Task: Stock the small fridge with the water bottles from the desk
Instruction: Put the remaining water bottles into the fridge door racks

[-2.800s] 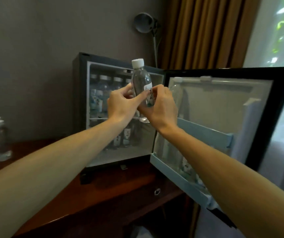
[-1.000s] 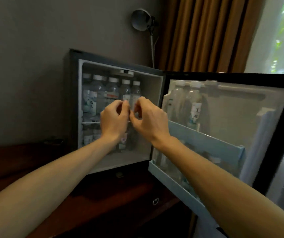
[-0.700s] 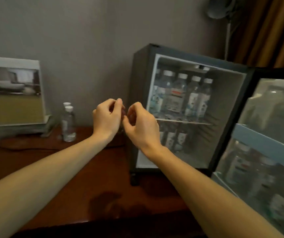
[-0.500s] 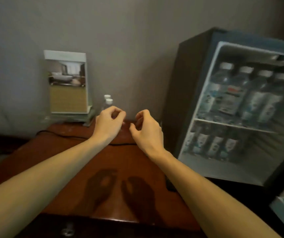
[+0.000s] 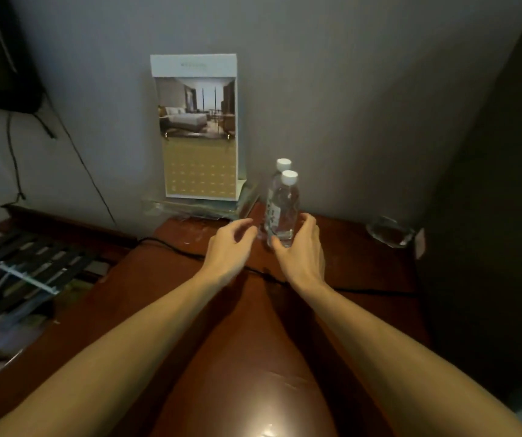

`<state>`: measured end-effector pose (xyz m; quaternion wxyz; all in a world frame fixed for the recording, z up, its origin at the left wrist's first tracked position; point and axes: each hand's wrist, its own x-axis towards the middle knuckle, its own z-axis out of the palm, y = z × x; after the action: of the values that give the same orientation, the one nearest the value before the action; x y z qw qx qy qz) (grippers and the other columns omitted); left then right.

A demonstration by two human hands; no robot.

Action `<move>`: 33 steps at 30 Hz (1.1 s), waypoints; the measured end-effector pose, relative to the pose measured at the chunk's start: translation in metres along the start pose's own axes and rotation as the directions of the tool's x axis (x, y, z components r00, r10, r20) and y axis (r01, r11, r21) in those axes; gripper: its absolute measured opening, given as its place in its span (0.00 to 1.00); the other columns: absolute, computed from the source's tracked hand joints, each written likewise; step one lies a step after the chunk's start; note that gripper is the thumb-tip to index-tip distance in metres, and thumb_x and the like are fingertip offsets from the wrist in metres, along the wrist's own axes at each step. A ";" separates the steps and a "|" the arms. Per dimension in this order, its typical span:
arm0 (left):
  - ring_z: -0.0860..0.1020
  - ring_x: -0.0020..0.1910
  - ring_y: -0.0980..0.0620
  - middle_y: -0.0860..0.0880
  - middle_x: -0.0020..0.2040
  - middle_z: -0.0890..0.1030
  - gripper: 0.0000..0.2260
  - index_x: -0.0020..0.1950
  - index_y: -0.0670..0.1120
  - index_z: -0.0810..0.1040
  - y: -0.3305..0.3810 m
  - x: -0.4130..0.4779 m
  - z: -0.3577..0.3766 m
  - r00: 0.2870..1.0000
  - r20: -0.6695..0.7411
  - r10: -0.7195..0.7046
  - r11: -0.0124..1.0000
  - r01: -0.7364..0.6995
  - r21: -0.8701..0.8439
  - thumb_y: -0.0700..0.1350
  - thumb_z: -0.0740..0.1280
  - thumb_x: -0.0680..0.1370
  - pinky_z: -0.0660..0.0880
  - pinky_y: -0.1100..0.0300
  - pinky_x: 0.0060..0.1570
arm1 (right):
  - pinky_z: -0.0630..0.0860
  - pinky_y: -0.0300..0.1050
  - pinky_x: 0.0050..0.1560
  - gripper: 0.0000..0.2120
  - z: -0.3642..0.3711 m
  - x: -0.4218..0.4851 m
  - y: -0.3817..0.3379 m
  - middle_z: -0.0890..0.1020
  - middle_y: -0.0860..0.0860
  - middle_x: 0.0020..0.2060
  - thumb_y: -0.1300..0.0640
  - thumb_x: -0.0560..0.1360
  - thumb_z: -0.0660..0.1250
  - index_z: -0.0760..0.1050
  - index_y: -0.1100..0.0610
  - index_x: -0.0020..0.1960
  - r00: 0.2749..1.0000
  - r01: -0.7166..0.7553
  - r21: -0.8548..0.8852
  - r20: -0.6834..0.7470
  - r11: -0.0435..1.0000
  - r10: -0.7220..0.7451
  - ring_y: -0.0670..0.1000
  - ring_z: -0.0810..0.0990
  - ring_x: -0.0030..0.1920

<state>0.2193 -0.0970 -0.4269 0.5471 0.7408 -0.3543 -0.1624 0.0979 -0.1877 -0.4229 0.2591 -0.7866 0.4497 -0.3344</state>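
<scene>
Near bottle [image 5: 283, 203] and far bottle [image 5: 282, 164] are standing upright, touching, at the far side of the desk [image 5: 165, 279], right of the calendar stand [image 5: 199, 137]. Right hand [image 5: 300, 250] is curling round the near bottle's base. Left hand [image 5: 226, 247] is hovering just left, fingers loosely spread, holding nothing.

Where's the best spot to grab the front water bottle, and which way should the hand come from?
Wrap the round, straight body of the front bottle below its cap, coming from the near right side. It stands upright, the second bottle crowds it just behind, and the right hand is cupped at that side; whether it touches is unclear.
</scene>
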 end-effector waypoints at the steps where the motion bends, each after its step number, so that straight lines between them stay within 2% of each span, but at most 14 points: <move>1: 0.81 0.63 0.50 0.52 0.64 0.84 0.25 0.69 0.55 0.81 -0.002 0.006 0.004 1.000 0.025 -0.006 1.000 0.006 0.011 0.62 0.65 0.75 0.80 0.44 0.63 | 0.76 0.52 0.61 0.37 0.006 0.007 0.002 0.73 0.56 0.70 0.45 0.74 0.75 0.62 0.56 0.75 1.000 -0.017 0.021 -0.009 1.000 0.017 0.58 0.75 0.68; 3: 0.81 0.65 0.50 0.53 0.68 0.82 0.24 0.73 0.57 0.78 -0.003 0.017 0.012 0.997 0.081 -0.015 0.999 0.012 0.044 0.59 0.65 0.78 0.79 0.46 0.66 | 0.76 0.53 0.62 0.39 0.018 0.020 0.005 0.73 0.57 0.70 0.45 0.73 0.76 0.61 0.57 0.76 0.999 -0.045 0.052 -0.006 0.998 0.045 0.59 0.75 0.69; 5: 0.82 0.64 0.48 0.52 0.68 0.82 0.21 0.76 0.57 0.75 -0.003 0.028 0.019 0.993 0.118 -0.020 0.997 0.011 0.074 0.54 0.64 0.81 0.78 0.47 0.66 | 0.75 0.53 0.64 0.39 0.026 0.032 0.007 0.74 0.57 0.70 0.45 0.73 0.76 0.61 0.57 0.76 0.998 -0.060 0.077 0.002 0.995 0.060 0.59 0.75 0.69; 9: 0.84 0.58 0.49 0.48 0.64 0.85 0.28 0.76 0.58 0.75 -0.005 0.048 0.033 0.985 0.169 -0.045 0.999 0.048 -0.018 0.58 0.62 0.75 0.79 0.44 0.65 | 0.74 0.51 0.63 0.32 0.030 0.044 0.009 0.77 0.54 0.67 0.50 0.74 0.77 0.66 0.54 0.72 0.997 -0.075 0.097 -0.019 0.992 0.077 0.57 0.76 0.68; 11: 0.84 0.59 0.45 0.46 0.63 0.85 0.27 0.74 0.54 0.78 -0.005 0.052 0.039 0.985 0.164 -0.055 0.994 0.069 -0.083 0.59 0.66 0.75 0.78 0.44 0.63 | 0.74 0.50 0.63 0.29 0.027 0.045 0.009 0.78 0.54 0.65 0.52 0.75 0.76 0.68 0.53 0.71 0.997 -0.077 0.107 -0.022 0.991 0.079 0.57 0.77 0.66; 12: 0.84 0.61 0.44 0.45 0.61 0.86 0.25 0.73 0.51 0.79 -0.004 0.050 0.041 0.987 0.154 -0.036 0.994 0.052 -0.099 0.57 0.69 0.77 0.79 0.46 0.62 | 0.74 0.50 0.62 0.28 0.024 0.043 0.009 0.80 0.53 0.64 0.52 0.75 0.75 0.69 0.53 0.71 0.996 -0.080 0.117 -0.023 0.990 0.083 0.57 0.78 0.65; 14: 0.85 0.59 0.48 0.48 0.59 0.87 0.20 0.71 0.47 0.80 0.003 0.044 0.038 0.991 0.136 0.013 0.993 0.004 -0.122 0.51 0.73 0.80 0.81 0.52 0.58 | 0.75 0.50 0.61 0.26 0.014 0.035 0.006 0.81 0.53 0.63 0.52 0.76 0.74 0.70 0.52 0.71 0.996 -0.075 0.142 -0.029 0.987 0.080 0.57 0.80 0.64; 17: 0.85 0.53 0.55 0.50 0.55 0.88 0.19 0.68 0.46 0.82 0.019 0.035 0.026 0.987 0.132 0.087 0.989 -0.069 -0.133 0.47 0.76 0.78 0.80 0.56 0.49 | 0.76 0.49 0.59 0.26 -0.012 0.021 -0.007 0.83 0.53 0.61 0.50 0.75 0.74 0.70 0.51 0.70 0.998 -0.025 0.160 -0.046 0.987 0.032 0.57 0.81 0.61; 19: 0.84 0.49 0.53 0.47 0.53 0.88 0.17 0.66 0.44 0.83 0.036 0.025 0.015 0.981 0.130 0.142 0.982 -0.123 -0.142 0.45 0.77 0.77 0.78 0.56 0.44 | 0.76 0.47 0.57 0.26 -0.034 0.009 -0.020 0.84 0.52 0.59 0.51 0.74 0.74 0.71 0.51 0.69 0.999 0.021 0.173 -0.050 0.985 -0.012 0.57 0.82 0.60; 22: 0.85 0.48 0.54 0.48 0.53 0.88 0.15 0.63 0.47 0.85 0.067 0.002 -0.001 0.966 0.130 0.223 0.967 -0.202 -0.158 0.43 0.77 0.77 0.78 0.58 0.39 | 0.75 0.45 0.55 0.27 -0.068 -0.012 -0.041 0.84 0.52 0.59 0.52 0.74 0.74 0.71 0.50 0.70 0.996 0.064 0.183 -0.075 0.981 -0.051 0.57 0.82 0.60; 26: 0.85 0.52 0.61 0.52 0.53 0.88 0.15 0.62 0.51 0.84 0.111 -0.035 -0.021 0.930 0.165 0.328 0.935 -0.294 -0.200 0.43 0.78 0.76 0.80 0.62 0.51 | 0.78 0.49 0.59 0.29 -0.109 -0.043 -0.063 0.84 0.52 0.61 0.50 0.75 0.75 0.69 0.50 0.72 0.986 0.131 0.190 -0.130 0.973 -0.107 0.56 0.82 0.61; 30: 0.83 0.52 0.67 0.57 0.53 0.86 0.19 0.66 0.52 0.82 0.151 -0.076 -0.039 0.886 0.196 0.421 0.902 -0.388 -0.188 0.45 0.78 0.76 0.80 0.67 0.52 | 0.80 0.50 0.61 0.32 -0.150 -0.077 -0.080 0.83 0.51 0.62 0.49 0.75 0.76 0.67 0.50 0.74 0.964 0.222 0.192 -0.190 0.956 -0.186 0.53 0.82 0.61; 33: 0.85 0.51 0.63 0.57 0.49 0.88 0.16 0.60 0.57 0.84 0.176 -0.102 -0.046 0.872 0.192 0.450 0.889 -0.417 -0.190 0.46 0.79 0.74 0.83 0.59 0.52 | 0.81 0.51 0.61 0.33 -0.181 -0.099 -0.086 0.83 0.50 0.61 0.46 0.73 0.76 0.68 0.51 0.73 0.944 0.268 0.184 -0.248 0.946 -0.219 0.50 0.83 0.59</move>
<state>0.1166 -0.0200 -0.2630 0.5760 0.5774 -0.5602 -0.1449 -0.0300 -0.0801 -0.2747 0.2466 -0.7610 0.3359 -0.4971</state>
